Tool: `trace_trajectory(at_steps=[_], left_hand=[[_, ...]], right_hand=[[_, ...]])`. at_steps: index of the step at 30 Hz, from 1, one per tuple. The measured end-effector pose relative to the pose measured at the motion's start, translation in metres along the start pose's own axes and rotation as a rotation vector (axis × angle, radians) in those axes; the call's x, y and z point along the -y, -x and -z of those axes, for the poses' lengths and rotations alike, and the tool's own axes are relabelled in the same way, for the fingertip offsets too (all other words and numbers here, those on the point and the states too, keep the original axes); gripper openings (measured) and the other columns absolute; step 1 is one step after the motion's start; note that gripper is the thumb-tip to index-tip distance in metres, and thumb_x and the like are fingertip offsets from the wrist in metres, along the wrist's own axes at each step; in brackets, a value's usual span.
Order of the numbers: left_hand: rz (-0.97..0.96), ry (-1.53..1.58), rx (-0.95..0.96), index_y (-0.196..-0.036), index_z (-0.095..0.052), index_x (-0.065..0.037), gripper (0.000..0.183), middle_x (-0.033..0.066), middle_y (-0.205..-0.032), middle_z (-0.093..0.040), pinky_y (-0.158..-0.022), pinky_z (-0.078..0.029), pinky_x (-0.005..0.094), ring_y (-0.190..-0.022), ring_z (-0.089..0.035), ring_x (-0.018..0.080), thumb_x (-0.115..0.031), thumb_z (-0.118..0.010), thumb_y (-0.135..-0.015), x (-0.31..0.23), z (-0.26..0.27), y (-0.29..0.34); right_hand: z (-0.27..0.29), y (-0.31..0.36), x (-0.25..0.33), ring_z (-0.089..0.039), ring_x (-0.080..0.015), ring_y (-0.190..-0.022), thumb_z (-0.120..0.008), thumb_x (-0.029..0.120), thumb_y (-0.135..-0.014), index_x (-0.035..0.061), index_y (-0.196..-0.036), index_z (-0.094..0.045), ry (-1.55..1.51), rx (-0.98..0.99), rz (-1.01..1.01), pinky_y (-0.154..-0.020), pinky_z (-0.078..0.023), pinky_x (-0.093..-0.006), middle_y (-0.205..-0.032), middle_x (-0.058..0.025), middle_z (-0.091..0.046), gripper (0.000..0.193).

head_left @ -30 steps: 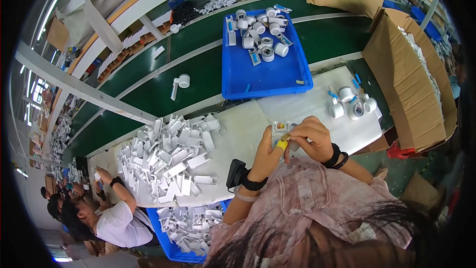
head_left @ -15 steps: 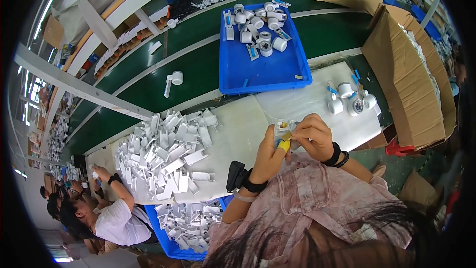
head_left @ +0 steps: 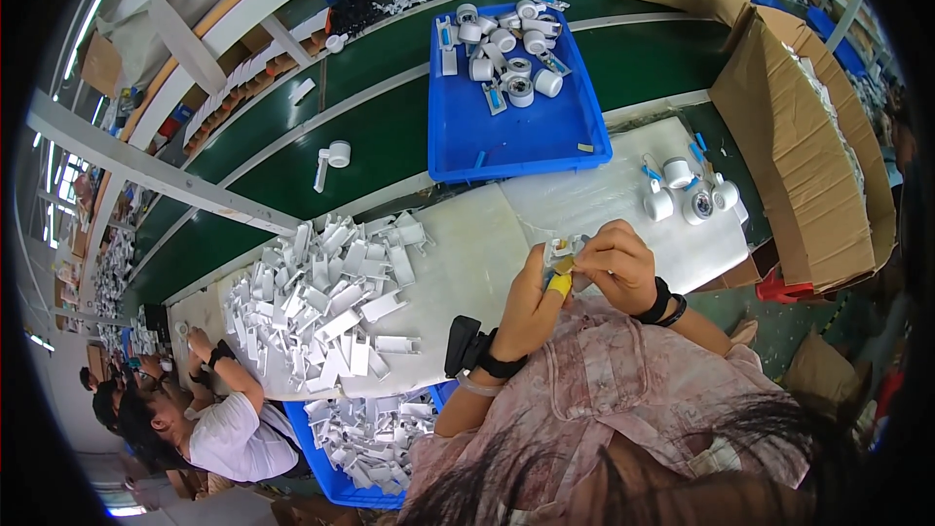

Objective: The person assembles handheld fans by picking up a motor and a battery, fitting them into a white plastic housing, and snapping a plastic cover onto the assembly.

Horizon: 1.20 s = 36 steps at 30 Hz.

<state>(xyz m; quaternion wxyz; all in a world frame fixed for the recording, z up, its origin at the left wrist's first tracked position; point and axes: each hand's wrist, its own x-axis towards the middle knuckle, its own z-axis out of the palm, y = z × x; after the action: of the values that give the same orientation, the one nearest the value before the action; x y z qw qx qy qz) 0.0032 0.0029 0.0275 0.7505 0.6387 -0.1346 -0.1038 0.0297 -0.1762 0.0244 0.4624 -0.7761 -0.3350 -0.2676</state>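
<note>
The small white plastic part [head_left: 563, 251] sits pinched between my two hands, held up just above the near edge of the white work surface [head_left: 467, 273], close to my chest. My left hand [head_left: 531, 307] grips it from below, thumb and fingers closed around it, with a yellow cot on the thumb tip [head_left: 559, 283] pressing up against the piece. My right hand [head_left: 614, 263] curls over it from the other side, fingertips pressed together on its top edge (I can't tell exactly which fingers carry the grip, they hide each other).

To do this well, I judge I should keep the left hand as the steady base and let the right do the fine work, so the part does not twist between them. Keeping it low over the surface means that a slip would drop it on the mat and not in my lap.

To my left lies the heap of white plastic pieces [head_left: 331, 302], well apart from my hands. To my right stand a few white rollers [head_left: 687, 195], near enough to reach. Beyond them, on the green belt [head_left: 390, 127], the blue tray [head_left: 516, 131] holds more rollers. A cardboard box [head_left: 808, 166] stands at the far right.
</note>
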Motion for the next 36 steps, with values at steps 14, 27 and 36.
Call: trace_trajectory(at_steps=[14,27,36], left_hand=[[0.011,-0.045,0.005,-0.126,-0.044,0.001,0.037,0.0058,-0.092,-0.057,-0.069,-0.045,0.0245,-0.076,-0.054,0.0102,0.003,-0.038,-0.089,0.002,0.0,0.001],[-0.013,-0.005,-0.027,-0.123,-0.046,0.001,0.032,0.0049,-0.09,-0.056,-0.065,-0.046,0.0248,-0.073,-0.054,0.0106,-0.001,-0.04,-0.091,0.009,-0.001,0.001],[0.11,-0.016,-0.059,-0.126,-0.048,0.002,0.037,0.0133,-0.101,-0.059,-0.076,-0.048,0.0311,-0.087,-0.058,0.0199,-0.003,-0.046,-0.089,0.011,-0.002,0.005]], right_hand=[[0.0,0.001,0.0,-0.055,-0.0228,-0.078,-0.076,0.001,-0.07,0.0108,-0.089,-0.068,0.021,0.0,0.001,-0.069,-0.045,-0.0326,-0.086,-0.0022,-0.063,0.023],[-0.001,0.0,0.003,-0.053,-0.0217,-0.078,-0.077,0.002,-0.068,0.0118,-0.089,-0.068,0.061,0.012,-0.031,-0.072,-0.042,-0.0314,-0.086,-0.0006,-0.064,0.025],[0.001,-0.002,0.003,-0.052,-0.0209,-0.077,-0.077,0.002,-0.068,0.0116,-0.089,-0.068,0.059,0.035,-0.031,-0.073,-0.041,-0.0317,-0.084,-0.0006,-0.064,0.025]])
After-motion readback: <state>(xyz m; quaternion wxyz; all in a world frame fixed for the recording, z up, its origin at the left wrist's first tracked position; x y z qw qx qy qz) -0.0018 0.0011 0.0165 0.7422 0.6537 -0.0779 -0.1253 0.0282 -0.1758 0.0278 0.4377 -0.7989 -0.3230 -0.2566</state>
